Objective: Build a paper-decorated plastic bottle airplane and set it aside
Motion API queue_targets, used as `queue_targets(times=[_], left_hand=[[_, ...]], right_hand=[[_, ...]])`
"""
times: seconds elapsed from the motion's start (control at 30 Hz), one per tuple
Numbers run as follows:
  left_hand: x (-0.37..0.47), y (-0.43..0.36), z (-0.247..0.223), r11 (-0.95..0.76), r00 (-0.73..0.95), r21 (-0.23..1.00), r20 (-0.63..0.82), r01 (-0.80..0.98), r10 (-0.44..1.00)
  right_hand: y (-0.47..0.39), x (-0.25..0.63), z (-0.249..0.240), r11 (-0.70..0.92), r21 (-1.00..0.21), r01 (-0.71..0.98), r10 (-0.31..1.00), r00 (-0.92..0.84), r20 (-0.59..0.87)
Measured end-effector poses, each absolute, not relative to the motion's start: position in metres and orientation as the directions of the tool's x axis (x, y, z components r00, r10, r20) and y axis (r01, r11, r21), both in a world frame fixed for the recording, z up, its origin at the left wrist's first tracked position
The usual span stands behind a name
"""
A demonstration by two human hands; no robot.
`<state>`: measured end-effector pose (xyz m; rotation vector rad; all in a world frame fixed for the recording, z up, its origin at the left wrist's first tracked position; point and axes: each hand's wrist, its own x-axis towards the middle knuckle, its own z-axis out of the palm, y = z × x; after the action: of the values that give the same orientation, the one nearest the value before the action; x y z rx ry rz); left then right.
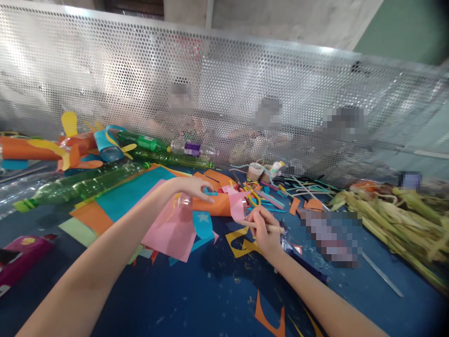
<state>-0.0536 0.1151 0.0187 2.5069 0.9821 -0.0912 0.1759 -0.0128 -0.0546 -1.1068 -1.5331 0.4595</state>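
Note:
My left hand (195, 187) lies over the neck side of a plastic bottle wrapped in orange paper (215, 204), its fingers bent on the top of the wrap. A pink paper piece (237, 204) stands around the bottle's right end, and a blue flap with a white star (202, 224) hangs from its front. In my right hand (264, 229) is a thin wooden stick (273, 228), pinched between the fingers, its tip at the lower edge of the pink paper. Beneath the bottle's left part lie pink sheets (171, 238).
Green bottles (87, 185) and orange-wrapped bottles (26, 149) lie at left, near a purple object (24, 260). Paper scraps (270, 318) are scattered about. Dry husks (389, 220) lie at right. Behind the blue table (196, 299) stands a perforated metal screen (224, 79).

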Motion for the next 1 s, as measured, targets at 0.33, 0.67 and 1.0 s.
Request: queue_targets(times=[0.33, 0.67, 1.0], left_hand=[[-0.051, 0.108, 0.026, -0.695, 0.786, 0.385, -0.167, 0.608, 0.595], [-0.042, 0.111, 0.022, -0.396, 0.580, 0.792, 0.066, 0.465, 0.812], [-0.034, 0.086, 0.033, -0.417, 0.869, 0.874, -0.010, 0.248, 0.495]], right_hand=[[-0.021, 0.177, -0.053, 0.597, -0.687, 0.413, 0.769, -0.051, 0.637], [-0.024, 0.167, -0.021, 0.596, -0.733, 0.328, 0.679, 0.282, 0.678], [-0.015, 0.169, -0.006, 0.455, -0.877, 0.154, 0.837, 0.261, 0.481]])
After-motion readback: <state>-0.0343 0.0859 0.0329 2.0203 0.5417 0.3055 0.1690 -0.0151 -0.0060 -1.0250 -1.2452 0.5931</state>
